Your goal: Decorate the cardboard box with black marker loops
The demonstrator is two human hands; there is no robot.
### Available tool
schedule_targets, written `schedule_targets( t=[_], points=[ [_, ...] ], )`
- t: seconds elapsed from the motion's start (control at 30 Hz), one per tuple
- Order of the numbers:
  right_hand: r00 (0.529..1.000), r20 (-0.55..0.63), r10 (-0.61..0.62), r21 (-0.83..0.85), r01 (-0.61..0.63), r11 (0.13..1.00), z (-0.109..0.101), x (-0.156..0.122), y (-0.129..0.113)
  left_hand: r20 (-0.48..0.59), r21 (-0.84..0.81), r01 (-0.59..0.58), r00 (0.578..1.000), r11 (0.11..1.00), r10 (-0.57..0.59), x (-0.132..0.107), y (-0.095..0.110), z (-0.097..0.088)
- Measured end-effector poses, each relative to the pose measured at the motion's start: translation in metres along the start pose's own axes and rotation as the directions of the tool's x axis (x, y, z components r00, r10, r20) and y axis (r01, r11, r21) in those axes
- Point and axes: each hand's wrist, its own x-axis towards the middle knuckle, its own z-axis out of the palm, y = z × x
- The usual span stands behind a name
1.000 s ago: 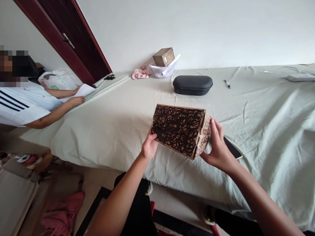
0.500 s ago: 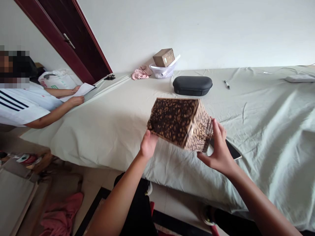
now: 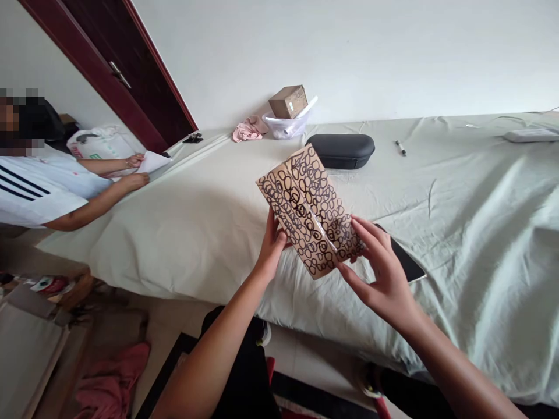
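A cardboard box (image 3: 308, 209) covered in black marker loops is held up over the near edge of a bed with a pale green sheet (image 3: 209, 215). A taped seam runs across the face turned toward me. My left hand (image 3: 271, 247) grips the box's lower left side with its fingers behind it. My right hand (image 3: 379, 273) touches the lower right corner with fingers stretched out along the box. A dark phone (image 3: 406, 262) lies on the sheet just behind my right hand.
A black oval case (image 3: 341, 151) and a marker pen (image 3: 400, 147) lie farther back. A plastic bowl (image 3: 286, 125) with a small carton (image 3: 288, 101), and a pink cloth (image 3: 247, 129), are by the wall. A person in a striped shirt (image 3: 43, 186) holds paper at left.
The box has been turned in my hands: the heavily blackened side rotated away and a face with loose loops and a taped seam faces me. My right fingers have stretched out.
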Motion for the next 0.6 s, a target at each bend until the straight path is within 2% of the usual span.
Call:
schedule_targets(
  t=[0.07,0.13,0.23,0.3,0.37,0.43,0.5,0.6],
  points=[
    [0.999,0.035,-0.022,-0.006,0.022,1.0,0.003,-0.001,-0.006,0.078,-0.063,-0.002,0.997,0.998,0.007,-0.002,-0.003,-0.004],
    [0.997,0.068,-0.031,0.039,0.028,0.999,0.004,-0.001,-0.011,0.089,-0.145,0.036,0.996,0.989,-0.023,-0.003,-0.003,-0.008],
    [0.997,0.072,0.002,0.212,-0.017,0.977,0.002,0.0,-0.008,-0.003,-0.287,0.094,0.995,0.953,-0.099,-0.002,0.004,-0.01],
    [0.995,0.016,0.096,0.241,-0.097,0.966,-0.001,0.002,0.004,-0.078,-0.37,0.101,0.987,0.923,-0.139,0.001,0.011,-0.011],
    [0.975,-0.049,0.215,0.114,-0.209,0.971,-0.001,0.002,0.025,-0.13,-0.436,0.084,0.979,0.896,-0.155,0.004,0.016,-0.011],
    [0.965,-0.045,0.258,-0.105,-0.261,0.959,0.003,0.001,0.049,-0.162,-0.476,0.046,0.977,0.878,-0.139,0.007,0.02,-0.011],
    [0.978,0.042,0.203,-0.357,-0.176,0.918,0.009,-0.001,0.069,-0.166,-0.488,0.036,0.977,0.872,-0.133,0.007,0.021,-0.01],
    [0.95,0.191,0.245,-0.643,-0.067,0.763,0.018,-0.003,0.084,-0.115,-0.479,0.101,0.977,0.872,-0.177,0.006,0.02,-0.008]
  ],
)
